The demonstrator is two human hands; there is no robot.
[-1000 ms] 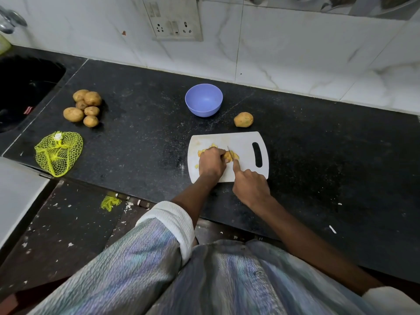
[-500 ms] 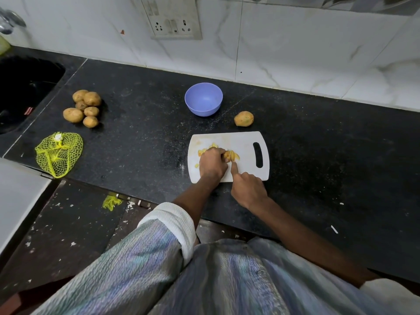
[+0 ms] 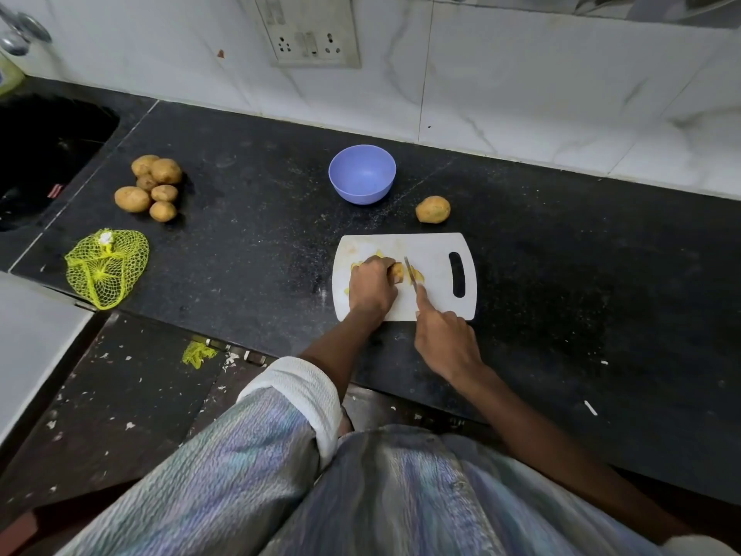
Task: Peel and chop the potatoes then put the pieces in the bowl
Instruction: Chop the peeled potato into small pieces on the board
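Head view: on the cutting board (image 3: 435, 250), the peeled potato (image 3: 397, 272) is clamped by the left hand (image 3: 371, 286); its free end is met crosswise by the knife (image 3: 409, 270), gripped in the right hand (image 3: 445, 343).

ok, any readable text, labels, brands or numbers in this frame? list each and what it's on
None can be read.
Wall socket and switch plate: only plug holes and switches, no visible lettering.
Small red tag in the sink: too small and blurred to read.
White tag on the yellow net bag: too small to tell if printed.
Blue bowl, cutting board, knife: no markings seen.
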